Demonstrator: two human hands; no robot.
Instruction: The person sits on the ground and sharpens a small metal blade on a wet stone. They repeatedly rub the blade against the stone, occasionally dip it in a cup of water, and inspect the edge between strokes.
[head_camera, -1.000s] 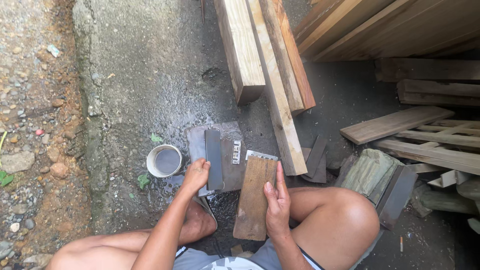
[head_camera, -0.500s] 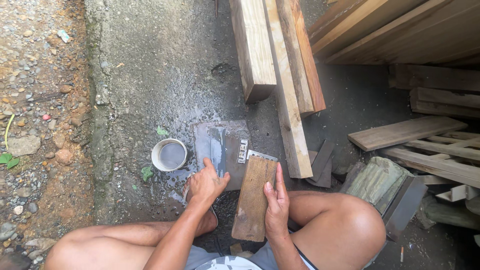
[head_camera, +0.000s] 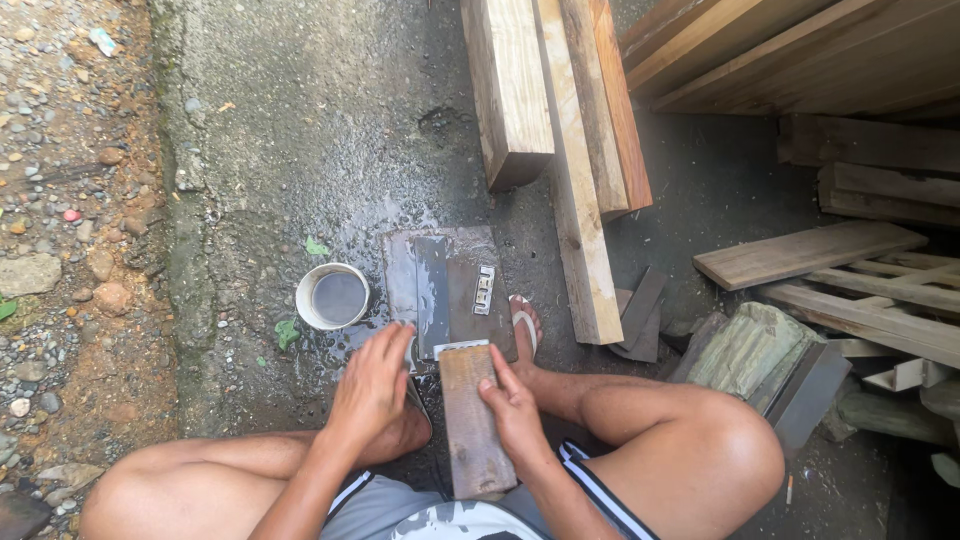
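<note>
Wooden block (head_camera: 476, 420) with metal blade edge rests on wet sharpening stone (head_camera: 432, 295); right hand (head_camera: 515, 410) grips it, left hand (head_camera: 372, 385) lies flat, fingers spread. Grinding appears underway, unfinished.

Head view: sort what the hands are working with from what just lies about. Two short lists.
In hand:
- wooden block, held by right hand
- metal blade edge at the block's far end
- wet flat stone, left hand at its near edge
- small white cup of water beside the stone

Lying about:
- stacked timber beams
- loose planks
- gravel
</note>
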